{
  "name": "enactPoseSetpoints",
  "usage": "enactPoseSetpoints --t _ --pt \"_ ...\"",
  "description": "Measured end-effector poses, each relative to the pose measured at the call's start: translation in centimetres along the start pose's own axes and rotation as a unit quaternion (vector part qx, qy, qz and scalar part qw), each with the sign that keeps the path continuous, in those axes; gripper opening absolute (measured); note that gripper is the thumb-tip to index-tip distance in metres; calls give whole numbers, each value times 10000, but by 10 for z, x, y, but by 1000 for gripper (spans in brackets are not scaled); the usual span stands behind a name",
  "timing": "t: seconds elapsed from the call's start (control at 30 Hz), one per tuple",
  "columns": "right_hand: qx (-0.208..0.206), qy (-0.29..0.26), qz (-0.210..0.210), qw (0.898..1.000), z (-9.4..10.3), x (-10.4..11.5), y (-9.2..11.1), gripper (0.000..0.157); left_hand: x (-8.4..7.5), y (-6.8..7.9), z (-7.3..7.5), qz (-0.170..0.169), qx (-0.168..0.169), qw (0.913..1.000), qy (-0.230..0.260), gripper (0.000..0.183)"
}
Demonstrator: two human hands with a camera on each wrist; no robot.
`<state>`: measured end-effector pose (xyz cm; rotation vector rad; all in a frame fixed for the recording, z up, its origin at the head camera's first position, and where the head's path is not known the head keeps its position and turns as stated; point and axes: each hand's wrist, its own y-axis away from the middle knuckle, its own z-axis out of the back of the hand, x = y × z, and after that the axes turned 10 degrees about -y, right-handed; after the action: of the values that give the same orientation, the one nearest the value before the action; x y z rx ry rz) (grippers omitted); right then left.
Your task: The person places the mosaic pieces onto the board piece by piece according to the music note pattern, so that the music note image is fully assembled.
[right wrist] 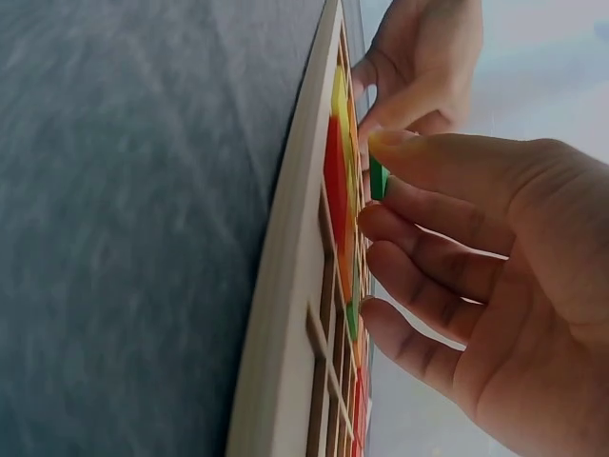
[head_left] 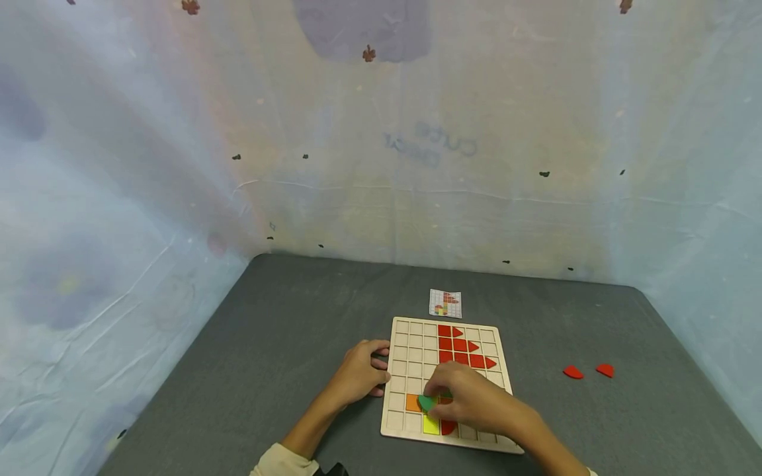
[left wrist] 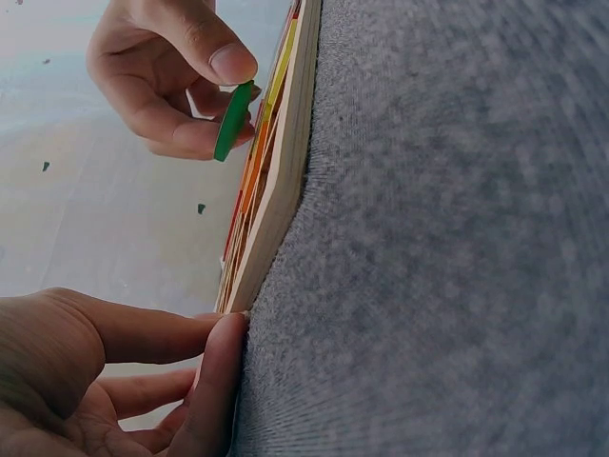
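Note:
A square wooden grid board (head_left: 397,383) lies on the grey table, with red, orange, yellow and green pieces set in some of its cells. My right hand (head_left: 476,400) is over the board's lower part, pinching a flat green piece (head_left: 425,403) with a curved edge between thumb and finger. In the left wrist view the green piece (left wrist: 233,122) is tilted, just off the board. My left hand (head_left: 357,373) is at the board's left side, its thumb and forefinger gripping the edge. Part of the lower rows is hidden under the right hand.
Behind the board lies a small printed card (head_left: 445,303) with a coloured grid pattern. Two loose red pieces, one nearer (head_left: 573,372) and one farther (head_left: 605,370), lie on the table to the right. A patterned curtain (head_left: 393,225) hangs around the table's back and sides.

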<state>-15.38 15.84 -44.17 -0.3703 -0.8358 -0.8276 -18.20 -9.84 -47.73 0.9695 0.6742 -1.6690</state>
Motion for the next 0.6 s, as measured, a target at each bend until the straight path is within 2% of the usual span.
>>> enactPoseSetpoints --t 0.37,0.6 --pt "39 131 -18 9999 -10 9 -4 17 0 -1 0 39 3 10000 12 60" --pt "97 254 205 9994 -17 12 -6 18 0 0 1 30 9 10000 18 60"
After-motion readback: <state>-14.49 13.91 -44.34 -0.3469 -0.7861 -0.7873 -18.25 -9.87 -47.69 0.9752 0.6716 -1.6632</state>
